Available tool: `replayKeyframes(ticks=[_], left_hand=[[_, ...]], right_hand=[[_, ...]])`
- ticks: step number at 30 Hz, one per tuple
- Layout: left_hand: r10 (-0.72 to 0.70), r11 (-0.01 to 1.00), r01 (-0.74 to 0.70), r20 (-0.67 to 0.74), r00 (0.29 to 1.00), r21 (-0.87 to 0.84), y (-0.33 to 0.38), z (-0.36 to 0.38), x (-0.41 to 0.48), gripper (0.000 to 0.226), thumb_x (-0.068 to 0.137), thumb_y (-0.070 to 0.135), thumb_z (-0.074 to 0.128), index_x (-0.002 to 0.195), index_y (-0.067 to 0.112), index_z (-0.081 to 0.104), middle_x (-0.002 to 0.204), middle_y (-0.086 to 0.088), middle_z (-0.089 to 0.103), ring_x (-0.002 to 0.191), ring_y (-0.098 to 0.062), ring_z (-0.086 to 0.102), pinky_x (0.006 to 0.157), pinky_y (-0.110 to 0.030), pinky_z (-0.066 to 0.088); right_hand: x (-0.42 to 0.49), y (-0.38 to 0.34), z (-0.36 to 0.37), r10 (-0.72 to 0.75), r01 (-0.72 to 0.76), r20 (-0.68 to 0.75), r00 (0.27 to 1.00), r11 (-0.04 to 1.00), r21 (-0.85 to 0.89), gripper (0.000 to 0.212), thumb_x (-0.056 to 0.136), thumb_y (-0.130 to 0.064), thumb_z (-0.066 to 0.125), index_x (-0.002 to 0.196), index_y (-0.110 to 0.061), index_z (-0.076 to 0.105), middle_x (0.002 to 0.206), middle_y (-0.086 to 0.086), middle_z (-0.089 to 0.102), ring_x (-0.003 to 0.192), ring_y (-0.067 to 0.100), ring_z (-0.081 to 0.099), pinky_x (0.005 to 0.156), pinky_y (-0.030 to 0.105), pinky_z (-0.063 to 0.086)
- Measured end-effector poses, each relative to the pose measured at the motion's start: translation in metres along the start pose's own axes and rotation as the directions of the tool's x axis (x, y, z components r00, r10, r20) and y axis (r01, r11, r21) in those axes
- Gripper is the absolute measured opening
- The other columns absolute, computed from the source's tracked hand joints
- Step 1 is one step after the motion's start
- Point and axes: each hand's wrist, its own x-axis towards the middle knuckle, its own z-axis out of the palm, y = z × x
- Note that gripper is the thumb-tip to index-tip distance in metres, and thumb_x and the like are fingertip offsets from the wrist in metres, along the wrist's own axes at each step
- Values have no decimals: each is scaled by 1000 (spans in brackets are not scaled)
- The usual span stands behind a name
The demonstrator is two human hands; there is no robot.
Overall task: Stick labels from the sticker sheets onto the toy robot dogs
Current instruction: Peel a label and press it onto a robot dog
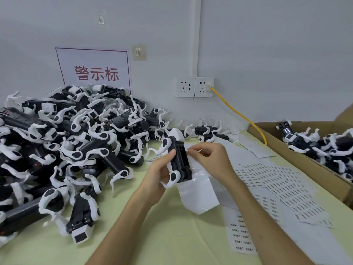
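My left hand (159, 172) grips a black-and-white toy robot dog (178, 159), belly up, above the pale green table (166, 232). My right hand (207, 156) is at the dog's right side, fingertips pinched together against its black underside; a small label seems to be between them, too small to tell. A glossy white backing sheet (198, 192) lies under the dog. Sticker sheets (277, 186) printed with rows of small dark labels are spread on the table to the right. A strip of labels (241, 232) lies nearer me.
A big heap of toy robot dogs (72, 146) fills the left of the table up to the wall. A cardboard box (313, 150) at the right holds more dogs. Several dogs (208, 131) lie along the wall. A yellow cable (238, 113) runs from the wall sockets (194, 87).
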Motion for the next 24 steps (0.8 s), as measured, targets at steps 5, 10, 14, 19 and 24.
replayKeyframes(ticks=[5,10,14,19,24], left_hand=[[-8,998,8,-9,1000,67,-2,-2,0,49,93,44,59,122,7,73,122,-18,69,111,-30,66,98,-44,49],[-31,997,32,-9,999,64,-4,-1,0,51,90,43,62,120,3,73,118,-21,70,107,-31,68,90,-38,55],[-33,990,34,-7,999,133,-1,5,-2,79,80,49,70,125,-15,57,112,-24,62,104,-37,57,94,-48,37],[-30,990,26,29,999,140,1,7,-5,73,78,50,71,121,-9,66,114,-23,67,105,-35,61,98,-48,40],[-69,983,71,-20,997,171,-2,6,-2,58,80,45,73,105,-7,71,100,-19,66,91,-31,59,81,-41,38]], right_hand=[[-1,-3,-5,16,-17,44,999,1000,21,13,81,-27,86,88,-17,82,77,-8,76,63,10,62,64,20,51],[0,-1,-6,13,-12,19,1000,999,-52,11,86,-12,80,76,-16,79,71,-7,73,63,11,61,62,20,48],[1,0,-4,22,-24,-18,1000,995,-101,15,87,-9,74,73,-13,77,68,-3,72,65,16,63,65,27,50],[5,2,-7,87,-83,-103,991,996,36,19,89,-12,73,72,-21,75,62,-7,67,52,7,53,57,17,45],[8,1,-11,169,-110,-197,966,954,279,10,92,-10,74,82,-11,76,62,-2,69,55,8,58,61,17,51]])
